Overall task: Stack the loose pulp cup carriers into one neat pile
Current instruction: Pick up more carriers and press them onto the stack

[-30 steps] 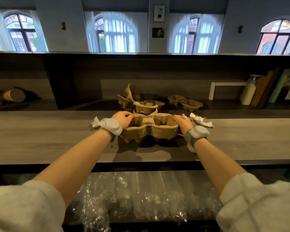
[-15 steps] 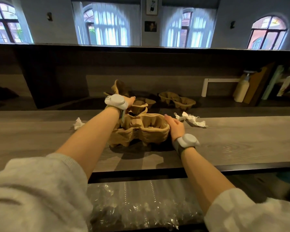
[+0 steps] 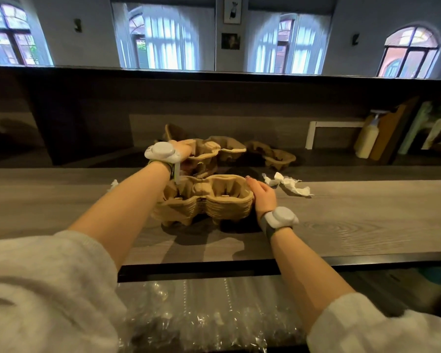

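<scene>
Gripping loose carrier [image 3: 209, 151], left hand [image 3: 182, 149] extended; right hand [image 3: 264, 196] flat, uncurled against pile [image 3: 214, 200].

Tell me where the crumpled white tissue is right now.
In the head view, the crumpled tissue lies on the wooden counter, just right of the right hand and the carrier stack.

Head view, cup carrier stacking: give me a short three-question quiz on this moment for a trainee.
1. True or false: the right hand rests against the right end of the pile of carriers.
2. Which hand grips a loose carrier behind the pile? A) left hand B) right hand C) neither
3. Fill in: the crumpled white paper lies on the counter to the ____ of the pile.

Key: 1 true; 2 A; 3 right.
</scene>
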`<state>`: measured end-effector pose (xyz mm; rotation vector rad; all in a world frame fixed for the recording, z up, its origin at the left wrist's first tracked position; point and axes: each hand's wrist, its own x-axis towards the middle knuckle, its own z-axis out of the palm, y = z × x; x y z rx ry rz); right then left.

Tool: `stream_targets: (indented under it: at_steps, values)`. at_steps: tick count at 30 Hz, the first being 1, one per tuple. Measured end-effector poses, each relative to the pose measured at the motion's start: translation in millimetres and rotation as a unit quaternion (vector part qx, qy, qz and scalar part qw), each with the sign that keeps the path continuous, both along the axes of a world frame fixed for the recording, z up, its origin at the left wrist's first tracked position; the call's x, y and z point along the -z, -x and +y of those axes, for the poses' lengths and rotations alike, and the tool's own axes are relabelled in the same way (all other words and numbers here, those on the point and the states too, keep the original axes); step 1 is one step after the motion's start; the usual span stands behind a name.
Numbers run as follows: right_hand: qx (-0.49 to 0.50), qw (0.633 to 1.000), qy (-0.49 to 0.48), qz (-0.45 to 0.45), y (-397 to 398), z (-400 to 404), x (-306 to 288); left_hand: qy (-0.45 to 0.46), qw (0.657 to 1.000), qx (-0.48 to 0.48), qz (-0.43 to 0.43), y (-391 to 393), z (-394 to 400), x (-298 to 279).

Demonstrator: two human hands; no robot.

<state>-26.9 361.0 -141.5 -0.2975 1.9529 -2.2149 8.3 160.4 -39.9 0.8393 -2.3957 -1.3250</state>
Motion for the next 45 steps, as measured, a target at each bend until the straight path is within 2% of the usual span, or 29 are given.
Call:
stream_targets:
  at_steps: [3, 6, 12, 14, 16, 18, 20, 24, 29, 33, 38, 40, 42, 45]
  values:
    - [-0.007, 1.000, 0.000, -0.005, -4, 1, -4, 0.005, 0.999, 0.018, 0.033, -12, -7, -11]
    - [-0.006, 1.000, -0.005, -0.017, -4, 3, -5, 0.004, 0.997, 0.076, -0.015, -35, -8, -18]
    - [-0.030, 0.991, -0.105, -0.078, -4, 11, -21, -0.005, 0.993, 0.110, -0.034, -78, -27, -14]
    - [-0.008, 0.989, -0.136, -0.050, -5, 13, -31, 0.004, 0.995, 0.101, -0.021, -87, -33, -13]
    - [0.008, 0.993, -0.117, -0.024, -10, 16, -42, -0.004, 0.995, 0.097, -0.018, -94, -37, -11]
    - [0.001, 0.996, -0.074, -0.046, -15, 21, -51, 0.000, 0.994, 0.107, -0.034, -105, -36, -6]
    - [-0.017, 0.995, -0.093, -0.032, -16, 22, -60, 0.020, 0.992, 0.115, -0.049, -109, -31, 0]
    - [-0.043, 0.971, -0.226, 0.072, -26, 14, -70, 0.083, 0.990, 0.101, -0.051, -113, -24, 14]
    - [-0.017, 0.922, -0.336, 0.190, -34, 10, -70, 0.180, 0.978, 0.085, -0.055, -114, -30, 25]
    - [-0.042, 0.884, -0.419, 0.205, -40, 15, -66, 0.260, 0.954, 0.099, -0.112, -115, -27, 34]
    - [-0.068, 0.878, -0.447, 0.160, -35, 16, -61, 0.252, 0.955, 0.093, -0.123, -107, -24, 40]
    - [-0.086, 0.902, -0.415, 0.082, -35, 16, -58, 0.261, 0.954, 0.092, -0.114, -106, -24, 39]
    - [-0.088, 0.949, -0.299, -0.049, -33, 17, -51, 0.271, 0.952, 0.089, -0.111, -104, -25, 41]
    - [-0.071, 0.977, -0.099, -0.173, -23, 17, -32, 0.282, 0.948, 0.101, -0.111, -100, -20, 42]
